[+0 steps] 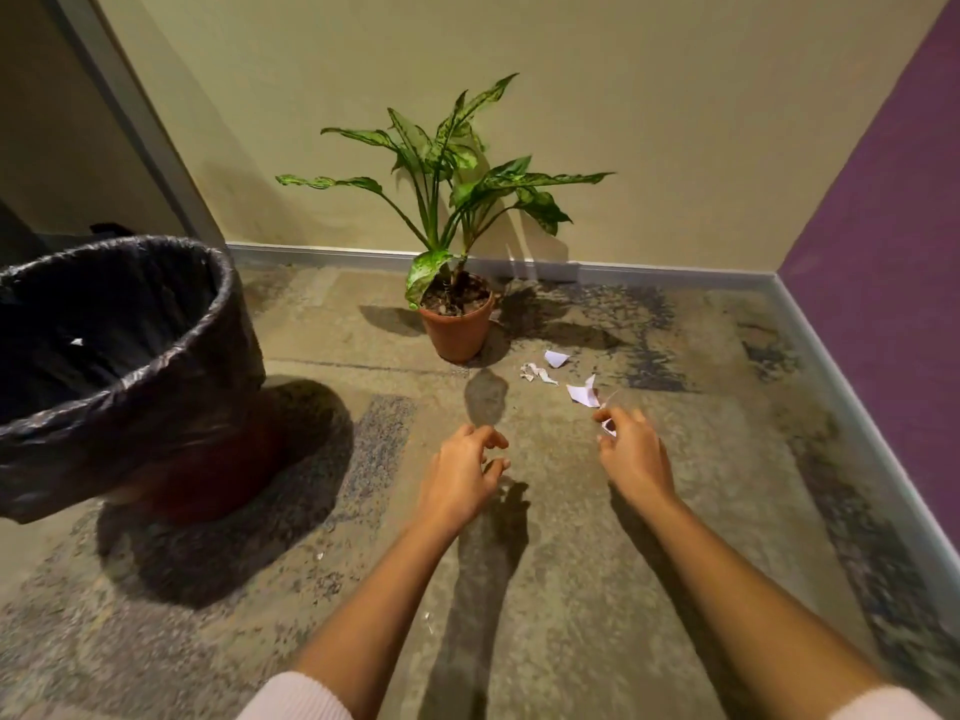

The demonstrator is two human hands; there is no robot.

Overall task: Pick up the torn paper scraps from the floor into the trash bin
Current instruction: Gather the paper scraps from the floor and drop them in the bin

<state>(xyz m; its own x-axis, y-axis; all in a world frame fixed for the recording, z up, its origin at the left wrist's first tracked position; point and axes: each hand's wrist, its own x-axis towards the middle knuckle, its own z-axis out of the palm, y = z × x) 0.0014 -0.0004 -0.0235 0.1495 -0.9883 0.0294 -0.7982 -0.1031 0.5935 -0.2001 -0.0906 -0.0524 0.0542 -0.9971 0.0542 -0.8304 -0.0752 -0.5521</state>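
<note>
Now both arms are reaching forward over the carpet (597, 589), with pale sleeves showing at the bottom edge. The right hand (631, 454) is hanging low, close to the torn paper, and its fingers are pinching a small white scrap (609, 427) between thumb and forefinger; the other fingers are curling loosely around it. The left hand (460, 472) is hovering beside it, well apart, with the fingers half bent and spread, and it is holding nothing.

Three more paper scraps are lying on the floor just beyond the right hand: a pointed white piece (583, 393) nearest the fingertips, a crumpled piece (535, 373) farther to the left, and a folded piece (556, 358) behind them. They are sitting near the terracotta pot (457, 332) of a leafy green plant (452, 163), which is standing against the back wall.

The trash bin (171, 407), lined with a black plastic bag (130, 387), is standing at the left, well apart from the scraps. One small white bit (77, 342) is lying inside the bin.
</note>
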